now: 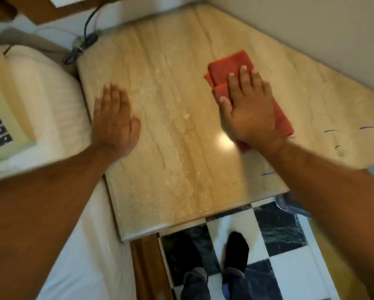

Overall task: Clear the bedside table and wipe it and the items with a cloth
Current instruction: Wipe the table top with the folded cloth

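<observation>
The bedside table (173,148) has a bare beige marble top. A folded red cloth (227,63) lies on its right half, and my right hand (248,109) presses flat on top of it with fingers spread. My left hand (114,120) rests flat on the table's left edge, palm down, fingers together, holding nothing. A beige telephone (2,118) with a dark keypad sits on the bed at the far left.
A cream pillow (52,109) and white bedsheet (91,256) border the table's left side. A black cable (84,42) runs off the table's back left corner. Walls close the back and right. My feet (236,250) stand on black-and-white floor tiles below.
</observation>
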Demonstrator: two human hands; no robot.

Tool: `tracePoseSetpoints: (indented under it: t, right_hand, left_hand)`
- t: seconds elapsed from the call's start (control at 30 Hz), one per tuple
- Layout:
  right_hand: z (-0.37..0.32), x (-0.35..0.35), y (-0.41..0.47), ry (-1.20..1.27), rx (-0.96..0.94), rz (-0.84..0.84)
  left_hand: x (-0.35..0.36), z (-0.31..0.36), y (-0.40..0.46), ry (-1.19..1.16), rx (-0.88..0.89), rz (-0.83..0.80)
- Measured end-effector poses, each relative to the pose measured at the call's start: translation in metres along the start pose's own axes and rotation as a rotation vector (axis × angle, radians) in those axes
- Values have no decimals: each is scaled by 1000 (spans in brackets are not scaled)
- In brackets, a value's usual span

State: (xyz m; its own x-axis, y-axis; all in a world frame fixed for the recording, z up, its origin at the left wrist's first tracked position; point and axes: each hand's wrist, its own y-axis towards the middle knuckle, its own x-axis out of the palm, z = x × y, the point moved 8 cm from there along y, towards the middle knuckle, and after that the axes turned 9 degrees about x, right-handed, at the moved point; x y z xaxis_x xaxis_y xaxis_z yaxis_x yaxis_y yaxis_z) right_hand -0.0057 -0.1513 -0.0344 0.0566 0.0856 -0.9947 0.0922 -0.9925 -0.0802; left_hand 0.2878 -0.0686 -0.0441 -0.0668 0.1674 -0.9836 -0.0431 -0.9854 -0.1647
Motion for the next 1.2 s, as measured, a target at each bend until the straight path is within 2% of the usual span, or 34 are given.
tracePoseSetpoints:
  t: [0.07, 0.2, 0.23, 0.27, 0.37, 0.43, 0.5, 0.57, 0.63, 0.7, 0.73, 0.87, 0.93, 1.07, 1.2]
  right_hand:
    - [-3, 8, -36, 7, -25, -31]
    - [40, 13, -95, -60, -455, -204]
    - [66, 10, -82, -84, -461, -204]
    - [91, 6, -62, -93, -397, -176]
    - [164, -9, -8, -34, 4, -106]
    - [172, -13, -2, -14, 197, -13]
    - [150, -8, -14, -18, 268, 37]
    - [122, -5, -29, -9, 178, 27]
    - [108, -2, -39, -13, -56, -40]
    - [131, 0, -39, -54, -318, -121]
    - [155, 1, -35, -87, -390, -138]
    - [275, -8, 3, -140, -362, -164]
    - [288, -6, 6, -184, -391, -173]
    - [265, -8, -2, -209, -370, -150]
    - [180, -10, -17, -88, -329, -114]
  left_hand:
    - [-3, 30, -10, -23, -34, 14]
    - [4, 138, -44, -112, 39, 62]
    - [7, 163, -50, -124, 66, 69]
    - [10, 183, -54, -135, 85, 70]
    - [22, 223, -51, -142, 126, 15]
    - [29, 231, -44, -98, 134, -21]
    - [35, 231, -43, -53, 131, -51]
    - [37, 230, -44, -46, 144, -60]
    - [37, 230, -44, -26, 159, -38]
    - [37, 229, -43, -17, 159, -16]
    - [36, 228, -43, -13, 160, -8]
    - [39, 230, -41, -15, 142, 17]
    - [38, 233, -40, -16, 141, 15]
    - [33, 237, -41, -36, 134, 16]
    - [35, 236, -42, -38, 148, 25]
